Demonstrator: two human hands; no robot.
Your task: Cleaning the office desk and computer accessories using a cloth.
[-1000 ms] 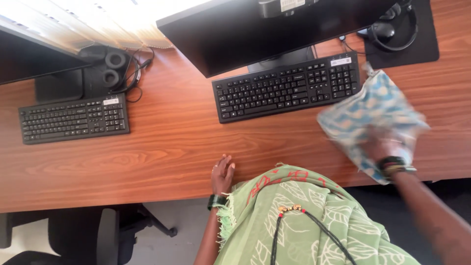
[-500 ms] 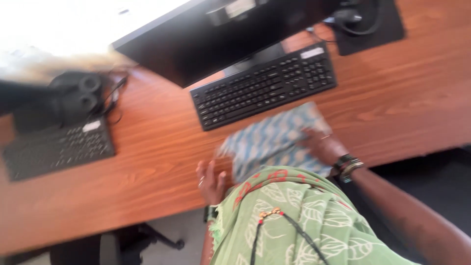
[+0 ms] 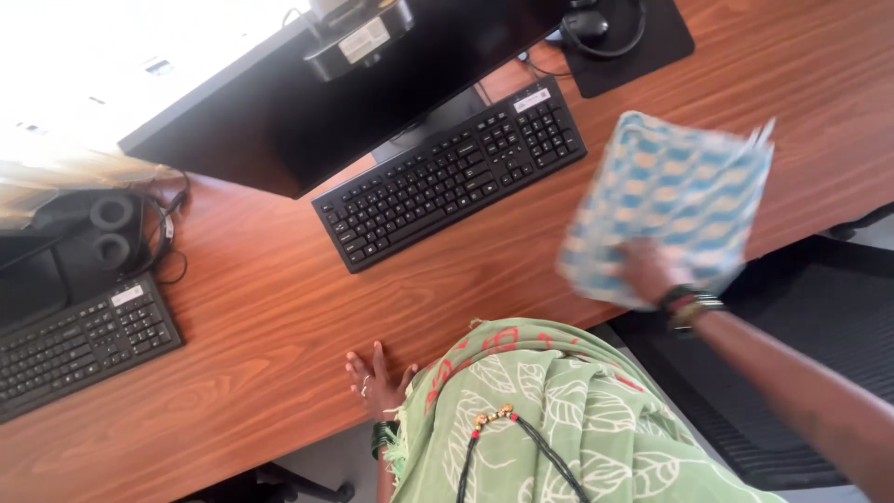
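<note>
The right hand [image 3: 645, 267] pressed a blue-and-cream patterned cloth [image 3: 669, 207] onto the reddish wooden desk [image 3: 279, 307], the left hand [image 3: 375, 376] lay open at the near edge, and a wide sweep leftward could likely knock the black keyboard [image 3: 450, 175] just beyond it.

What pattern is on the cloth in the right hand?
The cloth has a blue and cream checked pattern, seen in the head view.

A blue-and-cream patterned cloth [image 3: 672, 200] — spread flat, slightly blurred — lies near the wooden desk's front edge.
</note>
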